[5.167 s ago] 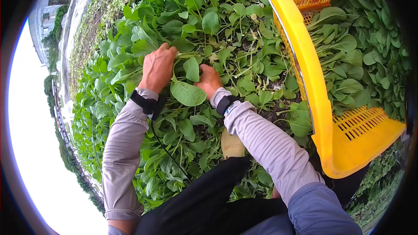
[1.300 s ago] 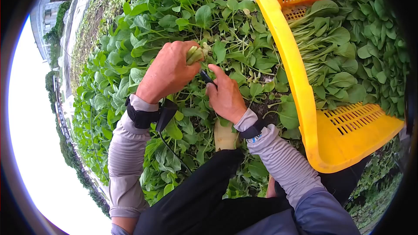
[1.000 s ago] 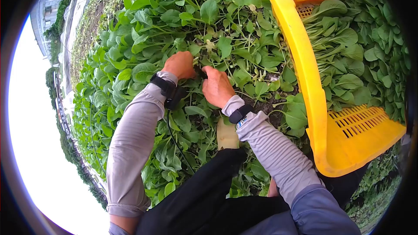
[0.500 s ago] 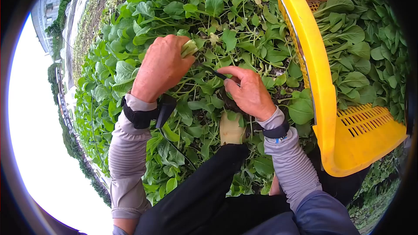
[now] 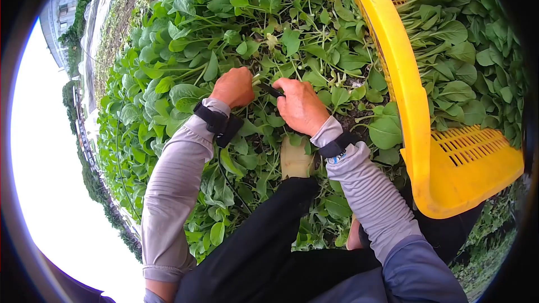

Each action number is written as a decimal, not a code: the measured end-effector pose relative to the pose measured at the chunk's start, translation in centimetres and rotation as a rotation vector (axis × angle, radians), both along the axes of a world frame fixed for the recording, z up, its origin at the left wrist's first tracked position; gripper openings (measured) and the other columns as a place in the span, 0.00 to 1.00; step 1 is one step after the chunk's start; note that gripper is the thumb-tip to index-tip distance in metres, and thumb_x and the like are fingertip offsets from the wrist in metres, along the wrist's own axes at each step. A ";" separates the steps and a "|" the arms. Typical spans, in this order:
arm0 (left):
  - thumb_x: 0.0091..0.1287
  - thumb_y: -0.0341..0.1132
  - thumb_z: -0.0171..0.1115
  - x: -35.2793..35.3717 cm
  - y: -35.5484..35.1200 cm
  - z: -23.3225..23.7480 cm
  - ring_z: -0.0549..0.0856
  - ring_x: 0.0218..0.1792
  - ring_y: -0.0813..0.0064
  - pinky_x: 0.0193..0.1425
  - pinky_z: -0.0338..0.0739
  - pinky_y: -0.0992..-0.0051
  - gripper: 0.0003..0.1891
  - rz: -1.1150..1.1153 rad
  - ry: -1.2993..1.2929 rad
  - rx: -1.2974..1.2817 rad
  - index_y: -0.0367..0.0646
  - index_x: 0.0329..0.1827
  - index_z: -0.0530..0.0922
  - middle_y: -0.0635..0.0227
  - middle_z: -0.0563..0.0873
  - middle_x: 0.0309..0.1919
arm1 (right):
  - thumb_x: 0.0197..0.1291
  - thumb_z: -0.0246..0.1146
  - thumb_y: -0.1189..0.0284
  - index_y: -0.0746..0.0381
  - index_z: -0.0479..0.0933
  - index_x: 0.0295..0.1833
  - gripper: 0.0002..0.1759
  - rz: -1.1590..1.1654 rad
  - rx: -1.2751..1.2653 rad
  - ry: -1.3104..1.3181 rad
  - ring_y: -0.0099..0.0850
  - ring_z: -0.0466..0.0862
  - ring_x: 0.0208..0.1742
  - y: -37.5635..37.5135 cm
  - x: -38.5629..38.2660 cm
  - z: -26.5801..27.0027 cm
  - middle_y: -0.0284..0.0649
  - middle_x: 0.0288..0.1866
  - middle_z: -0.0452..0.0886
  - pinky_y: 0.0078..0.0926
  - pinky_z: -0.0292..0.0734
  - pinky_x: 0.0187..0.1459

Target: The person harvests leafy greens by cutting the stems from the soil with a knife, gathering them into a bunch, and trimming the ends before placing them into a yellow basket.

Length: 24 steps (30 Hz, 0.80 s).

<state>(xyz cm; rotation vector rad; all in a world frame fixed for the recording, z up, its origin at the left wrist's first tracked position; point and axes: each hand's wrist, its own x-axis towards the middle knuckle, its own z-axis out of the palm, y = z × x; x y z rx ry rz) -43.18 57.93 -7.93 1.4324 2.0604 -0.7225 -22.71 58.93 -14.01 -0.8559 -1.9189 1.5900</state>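
Low among the plants, my left hand (image 5: 233, 87) is closed around leafy greens (image 5: 193, 73), whose pale stems (image 5: 257, 79) show at its right side. My right hand (image 5: 303, 108) grips the black handle of a small knife (image 5: 273, 91). The knife points left toward those stems, and its tip is lost among the leaves. Both hands are close together over the bed of greens, with black straps round the wrists.
To the right stands a yellow plastic crate (image 5: 412, 95) with bunches of picked greens (image 5: 449, 50) inside. My shoe (image 5: 296, 158) is planted among the leaves below my hands. A thin black cable (image 5: 230, 188) hangs by the left wrist.
My left hand has come down and right, turning knuckles up, nearer the knife. My right hand has shifted slightly left and up with the knife. The crate sits slightly higher and further left in view.
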 end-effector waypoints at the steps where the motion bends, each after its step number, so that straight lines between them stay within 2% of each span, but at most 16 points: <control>1: 0.58 0.31 0.69 -0.6 -0.6 -0.7 0.91 0.53 0.41 0.59 0.87 0.53 0.15 -0.002 0.007 -0.024 0.32 0.46 0.88 0.39 0.91 0.47 | 0.63 0.63 0.78 0.72 0.82 0.55 0.16 0.016 0.032 -0.029 0.59 0.88 0.45 -0.3 -0.6 -0.7 0.60 0.42 0.88 0.52 0.82 0.54; 2: 0.58 0.31 0.69 -1.3 -1.1 -1.3 0.91 0.55 0.42 0.60 0.87 0.55 0.16 -0.005 0.014 -0.047 0.32 0.48 0.89 0.39 0.91 0.50 | 0.62 0.62 0.79 0.72 0.82 0.55 0.16 0.032 0.065 -0.057 0.60 0.87 0.46 -0.5 -1.2 -1.3 0.61 0.42 0.88 0.53 0.83 0.55; 3: 0.58 0.32 0.70 -1.3 -1.4 -1.2 0.91 0.53 0.42 0.59 0.88 0.54 0.16 -0.038 0.016 -0.007 0.33 0.47 0.88 0.40 0.91 0.49 | 0.61 0.63 0.80 0.72 0.83 0.55 0.17 0.095 0.026 -0.160 0.61 0.88 0.49 -0.2 -1.7 -0.9 0.62 0.45 0.89 0.52 0.83 0.57; 6: 0.58 0.31 0.70 -1.2 -1.8 -0.2 0.91 0.51 0.42 0.58 0.87 0.53 0.15 -0.036 -0.003 -0.008 0.32 0.46 0.88 0.43 0.91 0.47 | 0.59 0.64 0.80 0.72 0.85 0.54 0.17 0.179 -0.069 -0.216 0.61 0.88 0.53 -0.5 -3.5 -1.7 0.61 0.47 0.89 0.52 0.83 0.60; 10: 0.58 0.31 0.70 0.4 -2.4 2.8 0.91 0.48 0.42 0.56 0.87 0.51 0.13 -0.068 -0.039 0.093 0.35 0.46 0.88 0.45 0.91 0.44 | 0.57 0.66 0.79 0.71 0.87 0.51 0.16 0.234 -0.007 -0.302 0.59 0.89 0.51 0.9 -1.2 -1.8 0.60 0.45 0.90 0.51 0.84 0.57; 11: 0.59 0.31 0.70 1.1 -2.2 4.0 0.90 0.48 0.42 0.55 0.86 0.50 0.13 -0.047 -0.066 0.124 0.37 0.45 0.88 0.45 0.91 0.42 | 0.58 0.66 0.78 0.70 0.87 0.49 0.14 0.291 -0.099 -0.360 0.57 0.90 0.51 2.2 0.2 0.4 0.60 0.45 0.89 0.50 0.85 0.56; 12: 0.59 0.31 0.70 1.6 -2.1 5.0 0.90 0.47 0.42 0.54 0.85 0.49 0.12 -0.029 -0.091 0.158 0.38 0.45 0.88 0.45 0.91 0.41 | 0.58 0.66 0.78 0.69 0.87 0.49 0.14 0.278 -0.116 -0.323 0.57 0.89 0.48 2.3 1.0 -0.3 0.59 0.42 0.88 0.50 0.84 0.55; 13: 0.59 0.31 0.70 1.9 -2.3 5.8 0.90 0.47 0.42 0.54 0.85 0.49 0.12 -0.027 -0.089 0.160 0.38 0.45 0.88 0.45 0.91 0.41 | 0.60 0.66 0.78 0.69 0.86 0.50 0.13 0.160 -0.087 -0.260 0.53 0.89 0.44 2.0 1.5 -0.5 0.55 0.40 0.89 0.47 0.84 0.51; 14: 0.60 0.31 0.71 2.1 -2.6 6.5 0.90 0.45 0.42 0.52 0.85 0.52 0.12 -0.009 -0.131 0.233 0.37 0.45 0.87 0.46 0.91 0.40 | 0.61 0.66 0.78 0.69 0.85 0.52 0.13 0.040 -0.058 -0.196 0.48 0.89 0.40 1.8 1.7 -0.5 0.50 0.37 0.89 0.43 0.84 0.48; 15: 0.60 0.31 0.72 2.5 -2.7 7.1 0.89 0.44 0.42 0.50 0.84 0.55 0.12 0.006 -0.175 0.306 0.36 0.45 0.87 0.46 0.90 0.39 | 0.61 0.66 0.78 0.69 0.85 0.52 0.13 0.037 -0.056 -0.197 0.48 0.89 0.40 1.8 1.2 -0.6 0.50 0.37 0.89 0.43 0.84 0.48; 17: 0.60 0.30 0.72 3.8 -3.0 8.5 0.90 0.43 0.43 0.50 0.84 0.57 0.12 0.013 -0.219 0.392 0.36 0.46 0.87 0.46 0.90 0.39 | 0.61 0.72 0.74 0.69 0.85 0.54 0.17 -0.113 -0.526 0.148 0.39 0.90 0.41 1.5 -0.4 -0.6 0.47 0.39 0.90 0.38 0.84 0.47; 18: 0.61 0.28 0.72 4.2 -3.1 9.1 0.90 0.42 0.44 0.50 0.84 0.58 0.12 0.020 -0.260 0.480 0.36 0.46 0.87 0.47 0.90 0.38 | 0.61 0.72 0.74 0.69 0.85 0.54 0.17 -0.115 -0.522 0.152 0.39 0.90 0.41 1.7 -0.5 0.1 0.47 0.39 0.90 0.38 0.84 0.47; 20: 0.62 0.28 0.72 4.9 -3.8 10.3 0.90 0.41 0.47 0.49 0.84 0.61 0.12 0.005 -0.292 0.512 0.36 0.48 0.87 0.49 0.90 0.38 | 0.64 0.75 0.71 0.69 0.86 0.52 0.16 0.069 -0.723 0.308 0.22 0.82 0.35 1.3 -0.2 1.5 0.33 0.35 0.87 0.27 0.80 0.40; 21: 0.62 0.28 0.72 5.2 -3.9 10.7 0.90 0.39 0.51 0.48 0.84 0.62 0.12 0.034 -0.312 0.533 0.36 0.48 0.87 0.51 0.90 0.37 | 0.67 0.74 0.69 0.68 0.88 0.49 0.13 0.077 -0.820 0.383 0.16 0.76 0.32 1.4 -0.5 2.0 0.27 0.33 0.83 0.21 0.74 0.35; 23: 0.62 0.28 0.73 5.4 -4.3 11.6 0.91 0.38 0.55 0.47 0.84 0.63 0.12 0.077 -0.334 0.561 0.37 0.48 0.87 0.52 0.91 0.37 | 0.68 0.74 0.69 0.68 0.88 0.48 0.12 0.074 -0.839 0.392 0.15 0.75 0.31 1.6 0.6 3.0 0.26 0.32 0.83 0.20 0.72 0.33; 24: 0.64 0.28 0.73 5.4 -4.4 12.0 0.90 0.36 0.62 0.46 0.83 0.65 0.11 0.076 -0.355 0.619 0.37 0.48 0.87 0.56 0.91 0.35 | 0.69 0.74 0.69 0.67 0.88 0.47 0.11 0.062 -0.859 0.408 0.14 0.74 0.30 1.8 1.1 3.6 0.25 0.31 0.83 0.20 0.71 0.31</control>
